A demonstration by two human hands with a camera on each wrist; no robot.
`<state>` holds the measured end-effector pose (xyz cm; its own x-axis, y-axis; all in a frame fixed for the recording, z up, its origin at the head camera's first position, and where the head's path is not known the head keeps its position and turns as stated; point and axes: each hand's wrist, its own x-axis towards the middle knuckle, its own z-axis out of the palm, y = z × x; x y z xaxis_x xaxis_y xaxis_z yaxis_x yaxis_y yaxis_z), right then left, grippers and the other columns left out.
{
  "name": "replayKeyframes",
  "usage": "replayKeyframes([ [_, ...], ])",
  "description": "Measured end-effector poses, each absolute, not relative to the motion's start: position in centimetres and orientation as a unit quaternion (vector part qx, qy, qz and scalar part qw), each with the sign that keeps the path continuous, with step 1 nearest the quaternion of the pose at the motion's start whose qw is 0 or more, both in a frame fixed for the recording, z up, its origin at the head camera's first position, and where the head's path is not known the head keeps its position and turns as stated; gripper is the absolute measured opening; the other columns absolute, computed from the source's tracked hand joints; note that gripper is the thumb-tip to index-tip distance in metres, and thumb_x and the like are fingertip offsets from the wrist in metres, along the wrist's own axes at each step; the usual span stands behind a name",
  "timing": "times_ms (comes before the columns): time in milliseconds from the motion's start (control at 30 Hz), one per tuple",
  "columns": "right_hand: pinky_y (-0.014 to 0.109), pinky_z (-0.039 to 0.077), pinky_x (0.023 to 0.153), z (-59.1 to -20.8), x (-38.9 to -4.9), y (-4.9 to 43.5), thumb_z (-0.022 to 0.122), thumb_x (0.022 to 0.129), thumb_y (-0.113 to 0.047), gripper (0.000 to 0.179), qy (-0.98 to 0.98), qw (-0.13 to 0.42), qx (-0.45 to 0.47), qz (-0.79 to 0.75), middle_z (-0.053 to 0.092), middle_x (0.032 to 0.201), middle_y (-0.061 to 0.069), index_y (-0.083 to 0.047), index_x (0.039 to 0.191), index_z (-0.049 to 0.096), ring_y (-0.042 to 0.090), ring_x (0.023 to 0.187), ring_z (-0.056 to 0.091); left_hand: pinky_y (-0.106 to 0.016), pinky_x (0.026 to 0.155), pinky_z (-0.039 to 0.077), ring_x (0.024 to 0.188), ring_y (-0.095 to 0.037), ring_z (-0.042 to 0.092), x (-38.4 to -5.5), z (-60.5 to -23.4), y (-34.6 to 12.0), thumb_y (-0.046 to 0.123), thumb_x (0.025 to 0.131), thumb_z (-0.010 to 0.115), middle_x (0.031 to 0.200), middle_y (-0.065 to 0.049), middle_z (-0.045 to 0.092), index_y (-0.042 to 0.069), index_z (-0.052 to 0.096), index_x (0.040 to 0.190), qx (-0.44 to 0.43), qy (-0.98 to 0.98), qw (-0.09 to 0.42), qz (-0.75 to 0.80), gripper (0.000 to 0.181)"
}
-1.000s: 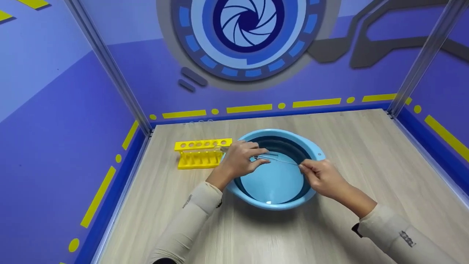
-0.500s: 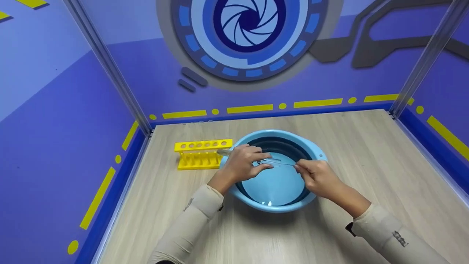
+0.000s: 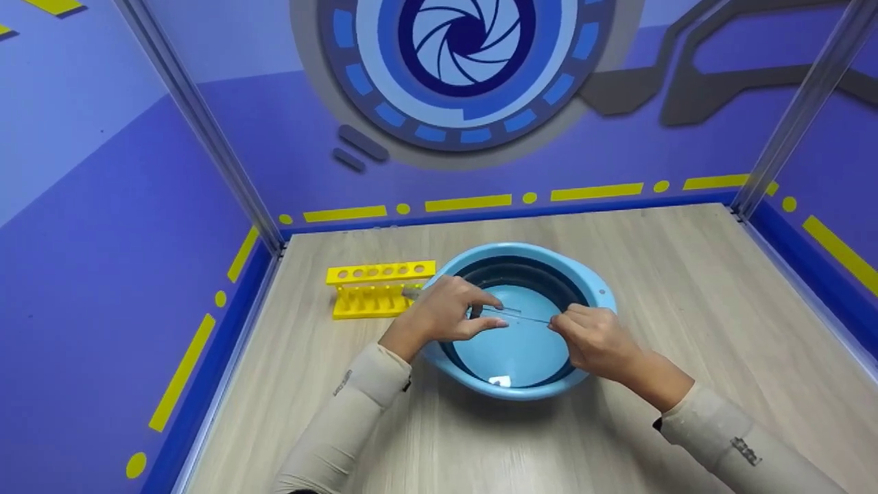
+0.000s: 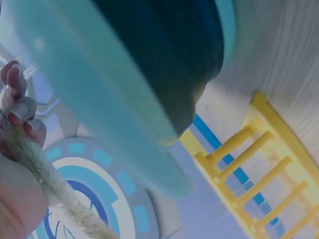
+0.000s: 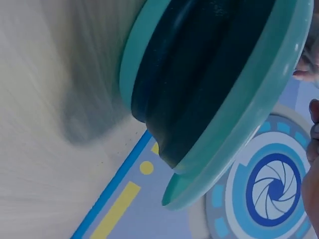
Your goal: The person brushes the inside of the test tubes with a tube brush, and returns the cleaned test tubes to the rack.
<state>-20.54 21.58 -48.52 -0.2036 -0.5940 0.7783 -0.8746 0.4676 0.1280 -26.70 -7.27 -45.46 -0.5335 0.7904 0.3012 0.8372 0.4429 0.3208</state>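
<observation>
My left hand (image 3: 442, 309) grips a clear test tube (image 3: 509, 311), held sideways over the blue basin (image 3: 602, 293). The tube's mouth points right. Bristles of a test tube brush (image 4: 70, 194) run past my left palm, apparently inside the tube. They also show left of that hand in the head view. My right hand (image 3: 595, 337) pinches the thin wire handle of the brush (image 3: 538, 320) above the basin's right side. In the right wrist view only part of the right hand (image 5: 313, 144) shows at the edge. The left fingers hide the tube's middle.
A yellow test tube rack (image 3: 381, 274) stands on the wooden table (image 3: 329, 384), left of the basin. Faint clear rims (image 3: 381, 228) show behind the rack, too dim to tell. Printed blue panels (image 3: 233, 130) close off the back and both sides.
My right hand has shifted slightly left and down with the brush handle. The left hand and tube have dipped a little. Both hands keep their hold, and the basin has shifted slightly.
</observation>
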Motion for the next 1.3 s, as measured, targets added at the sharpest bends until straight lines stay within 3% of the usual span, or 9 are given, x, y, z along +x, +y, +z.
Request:
replayKeyframes([
  [200,0.02,0.047,0.051,-47.9,-21.0,21.7,0.046,0.11,-0.004,0.033,-0.713,0.452,0.531,0.079,0.066,0.069,0.005,-0.002,0.089,0.072,0.014,0.056,0.05,-0.019,0.057,0.038,0.058,-0.008,0.05,-26.5,-44.4,-7.6,0.061,0.102,0.062,0.061,0.003,0.056,0.019,0.084,0.112,-0.449,-0.865,-0.023,-0.223,0.048],
  [300,0.02,0.047,0.052,-47.7,-21.1,21.7,0.047,0.109,-0.003,0.031,-0.731,0.421,0.527,0.103,0.067,0.07,0.005,-0.002,0.091,0.071,0.014,0.057,0.052,-0.019,0.057,0.037,0.057,-0.008,0.049,-26.4,-44.4,-7.6,0.058,0.102,0.064,0.062,0.002,0.056,0.019,0.083,0.109,-0.439,-0.872,-0.019,-0.218,0.044],
  [433,0.016,0.048,0.054,-48.1,-20.5,21.8,0.061,0.099,0.006,0.017,-0.779,0.327,0.473,0.248,0.064,0.067,0.003,-0.005,0.089,0.069,0.009,0.057,0.054,-0.017,0.059,0.042,0.061,-0.007,0.054,-26.5,-44.8,-7.4,0.054,0.101,0.07,0.078,0.004,0.074,0.021,0.084,0.115,-0.443,-0.869,0.055,-0.212,0.038],
  [533,0.014,0.045,0.052,-48.5,-19.8,21.8,0.066,0.092,0.014,0.023,-0.801,0.256,0.409,0.354,0.059,0.064,-0.001,-0.008,0.083,0.067,0.003,0.057,0.052,-0.022,0.07,0.045,0.07,-0.009,0.058,-26.6,-45.2,-7.1,0.055,0.099,0.071,0.089,0.007,0.077,0.025,0.084,0.119,-0.45,-0.861,0.129,-0.197,0.038],
  [700,0.019,0.041,0.047,-47.8,-18.8,21.7,0.06,0.105,0.001,0.032,-0.828,0.097,0.286,0.473,0.051,0.059,-0.008,-0.013,0.077,0.066,-0.002,0.051,0.045,-0.035,0.08,0.04,0.078,-0.014,0.058,-26.8,-46.1,-7.4,0.051,0.096,0.076,0.086,0.005,0.07,0.027,0.083,0.119,-0.458,-0.846,0.202,-0.184,0.034],
  [800,0.021,0.04,0.047,-46.8,-18.6,21.7,0.055,0.111,-0.009,0.034,-0.818,-0.008,0.23,0.527,0.045,0.057,-0.005,-0.007,0.078,0.066,0.003,0.049,0.044,-0.035,0.079,0.04,0.077,-0.014,0.058,-27.0,-46.4,-7.7,0.048,0.095,0.078,0.086,0.004,0.07,0.026,0.083,0.12,-0.46,-0.839,0.225,-0.185,0.033],
  [900,0.022,0.042,0.049,-46.0,-18.4,21.8,0.053,0.112,-0.013,0.036,-0.806,-0.059,0.205,0.553,0.045,0.058,-0.002,0.0,0.081,0.065,0.006,0.049,0.046,-0.034,0.079,0.04,0.077,-0.014,0.057,-27.0,-46.4,-7.9,0.049,0.096,0.076,0.086,0.004,0.068,0.027,0.083,0.12,-0.461,-0.837,0.237,-0.177,0.034],
  [1033,0.023,0.044,0.05,-45.7,-17.8,21.7,0.055,0.112,-0.012,0.034,-0.819,-0.03,0.203,0.536,0.049,0.059,-0.002,-0.005,0.08,0.066,0.006,0.051,0.048,-0.03,0.073,0.04,0.074,-0.014,0.056,-26.7,-46.1,-7.9,0.051,0.096,0.077,0.084,0.004,0.07,0.027,0.084,0.117,-0.457,-0.845,0.217,-0.172,0.033],
  [1300,0.014,0.041,0.049,-47.4,-17.7,21.5,0.064,0.098,0.01,0.035,-0.822,0.176,0.332,0.427,0.051,0.063,-0.009,-0.018,0.077,0.064,-0.004,0.056,0.045,-0.016,0.056,0.037,0.059,-0.007,0.051,-26.2,-45.4,-8.3,0.055,0.1,0.071,0.07,0.005,0.064,0.023,0.084,0.117,-0.455,-0.861,0.098,-0.206,0.038],
])
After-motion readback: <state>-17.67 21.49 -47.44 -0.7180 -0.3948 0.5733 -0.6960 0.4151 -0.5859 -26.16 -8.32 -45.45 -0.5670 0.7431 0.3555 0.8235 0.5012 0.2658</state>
